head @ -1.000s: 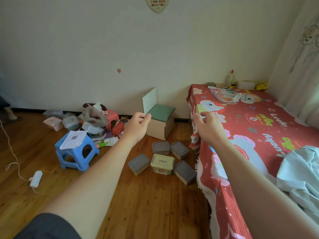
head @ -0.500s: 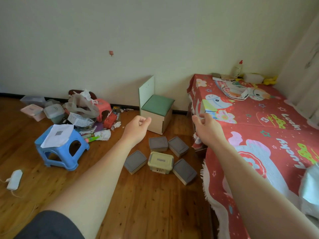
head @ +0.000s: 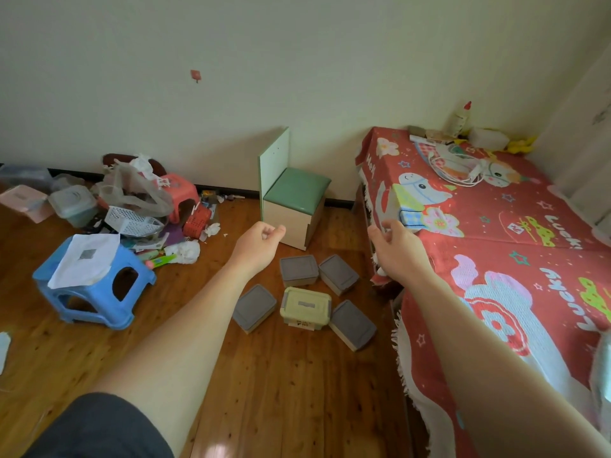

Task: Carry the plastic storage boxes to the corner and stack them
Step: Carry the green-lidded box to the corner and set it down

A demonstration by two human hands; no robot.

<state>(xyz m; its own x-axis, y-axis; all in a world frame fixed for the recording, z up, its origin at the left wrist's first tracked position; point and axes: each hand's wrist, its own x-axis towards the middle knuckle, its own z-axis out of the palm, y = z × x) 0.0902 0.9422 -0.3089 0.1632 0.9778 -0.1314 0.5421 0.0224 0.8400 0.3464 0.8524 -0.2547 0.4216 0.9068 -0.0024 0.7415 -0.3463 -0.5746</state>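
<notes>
1. Five plastic storage boxes sit in a loose cluster on the wooden floor (head: 297, 391), between the green chair (head: 294, 206) and the bed (head: 496, 259). None is stacked yet.
2. The yellow box (head: 305, 307) lies in the middle of the group, lid up. Four grey-lidded boxes ring it: one at the left (head: 254, 307), one at the right (head: 353, 323), and two behind, the left of these (head: 299, 270) touching the right one (head: 338, 273).
3. The left hand (head: 259, 246) is stretched forward above the cluster with its fingers curled in and holding nothing. It appears well above the boxes, not touching any.
4. The right hand (head: 396, 249) reaches forward beside the bed's edge, its fingers loosely spread and empty.
5. Both arms being out together suggests a reach toward the boxes, probably to pick one up with two hands.
6. A blue stool (head: 92, 285) with a white sheet on top and a heap of clutter (head: 139, 206) lie to the left, well apart from the boxes, so they should not hinder the pick-up.
</notes>
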